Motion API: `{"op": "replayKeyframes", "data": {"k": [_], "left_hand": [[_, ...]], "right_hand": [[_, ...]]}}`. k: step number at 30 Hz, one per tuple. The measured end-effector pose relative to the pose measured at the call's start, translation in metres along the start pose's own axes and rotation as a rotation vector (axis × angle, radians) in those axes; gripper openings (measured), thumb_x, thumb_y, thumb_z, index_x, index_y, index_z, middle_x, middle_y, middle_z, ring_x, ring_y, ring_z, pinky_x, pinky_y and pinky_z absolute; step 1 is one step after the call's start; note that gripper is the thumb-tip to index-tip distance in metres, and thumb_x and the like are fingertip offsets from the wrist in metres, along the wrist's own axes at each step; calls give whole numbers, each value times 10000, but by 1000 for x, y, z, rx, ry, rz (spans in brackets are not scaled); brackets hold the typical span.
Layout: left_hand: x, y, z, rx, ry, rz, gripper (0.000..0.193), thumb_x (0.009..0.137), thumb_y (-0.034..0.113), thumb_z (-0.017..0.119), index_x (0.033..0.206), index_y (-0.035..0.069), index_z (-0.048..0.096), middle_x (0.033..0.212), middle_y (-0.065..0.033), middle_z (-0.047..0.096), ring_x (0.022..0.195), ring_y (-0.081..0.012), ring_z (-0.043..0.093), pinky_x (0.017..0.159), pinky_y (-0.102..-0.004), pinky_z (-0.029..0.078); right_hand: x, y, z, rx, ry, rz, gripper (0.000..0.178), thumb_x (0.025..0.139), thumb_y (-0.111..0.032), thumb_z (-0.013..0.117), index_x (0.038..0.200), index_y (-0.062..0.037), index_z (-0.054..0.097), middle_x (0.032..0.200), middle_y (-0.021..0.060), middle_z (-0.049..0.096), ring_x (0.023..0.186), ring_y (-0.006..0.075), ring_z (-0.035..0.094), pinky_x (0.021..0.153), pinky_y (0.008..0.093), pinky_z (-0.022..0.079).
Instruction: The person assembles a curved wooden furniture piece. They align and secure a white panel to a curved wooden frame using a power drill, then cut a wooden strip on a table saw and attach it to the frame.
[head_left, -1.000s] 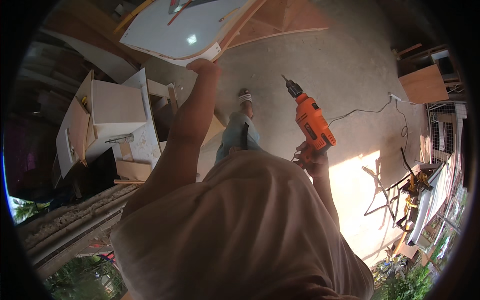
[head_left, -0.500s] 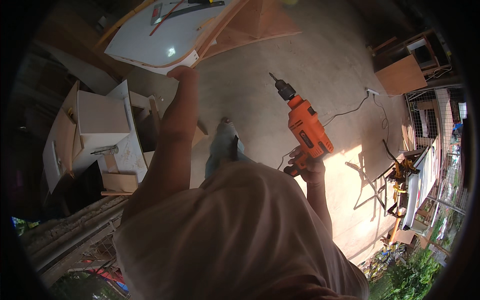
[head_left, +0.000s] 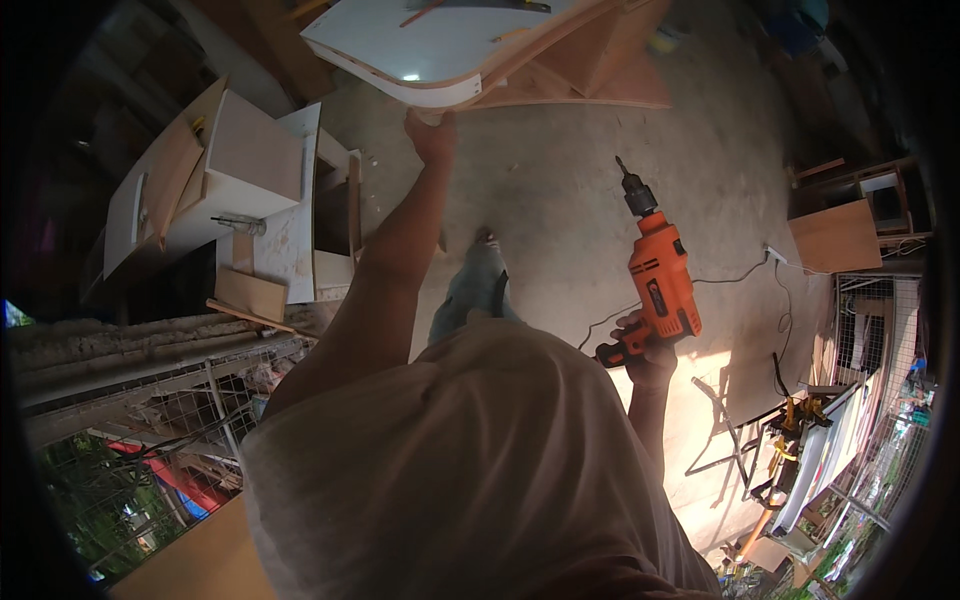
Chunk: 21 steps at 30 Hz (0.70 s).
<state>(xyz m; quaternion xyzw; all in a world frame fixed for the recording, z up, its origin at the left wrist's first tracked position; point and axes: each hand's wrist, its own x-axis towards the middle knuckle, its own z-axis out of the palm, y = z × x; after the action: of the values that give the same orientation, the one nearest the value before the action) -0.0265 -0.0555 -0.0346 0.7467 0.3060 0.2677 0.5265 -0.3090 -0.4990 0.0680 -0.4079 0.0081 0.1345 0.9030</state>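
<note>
My right hand [head_left: 650, 362] is wrapped round the handle of an orange corded power drill [head_left: 662, 280]. The drill's black chuck [head_left: 637, 194] and thin bit point away from me, above the floor. Stretched far forward, my left hand [head_left: 430, 128] grips the near curved edge of a white-topped wooden cabinet piece [head_left: 440, 94]; its fingers are partly hidden there. On that white top lie a red pencil [head_left: 428, 14] and a dark-bladed tool [head_left: 500, 4], cut off by the picture's rim.
White and brown cabinet parts [head_left: 255, 150] stand at the left. The drill's cord [head_left: 720, 280] runs to a white socket strip [head_left: 773, 254] on the floor at the right. A metal stand [head_left: 735, 440], a brown panel [head_left: 838, 237] and wire mesh [head_left: 895, 310] are also at the right.
The view has swung left, so most things sit further right in it. My left hand has closed up to the cabinet piece's edge. The drill stays in my right hand, turned more upright.
</note>
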Motion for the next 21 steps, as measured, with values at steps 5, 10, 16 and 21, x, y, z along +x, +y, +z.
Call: {"op": "replayKeyframes", "data": {"k": [5,10,16,21], "left_hand": [[10,23,10,100,-20,90,1223,706,337,841,1489,-116,18,1581,-291,41,1491,-365,92,1202,-408,217],[3,36,25,-47,45,39,1379,668,327,879,1466,-107,-159,1582,-295,-30,1500,-353,19,1212,-398,183],[-1,46,6,-261,44,83,1061,847,268,701,1498,-110,-47,1573,-264,127,1464,-331,201,1197,-377,197],[32,37,-9,-571,89,-146,775,961,488,402,1534,41,132,1593,-134,194,1449,-316,245,1183,-433,206]], "right_hand": [[8,1,-1,36,31,26,676,630,-117,693,1266,6,505,1100,139,615,1110,334,617,885,493,574],[21,-4,1,95,5,83,644,678,-143,720,1267,-11,496,1109,133,614,1161,373,601,898,571,565],[53,-4,-38,225,153,184,597,761,-191,698,1306,-79,481,1123,87,620,903,331,664,719,491,568],[102,-23,-61,200,227,314,574,742,-206,695,1279,-110,517,1075,66,617,842,282,670,678,447,574]]}}
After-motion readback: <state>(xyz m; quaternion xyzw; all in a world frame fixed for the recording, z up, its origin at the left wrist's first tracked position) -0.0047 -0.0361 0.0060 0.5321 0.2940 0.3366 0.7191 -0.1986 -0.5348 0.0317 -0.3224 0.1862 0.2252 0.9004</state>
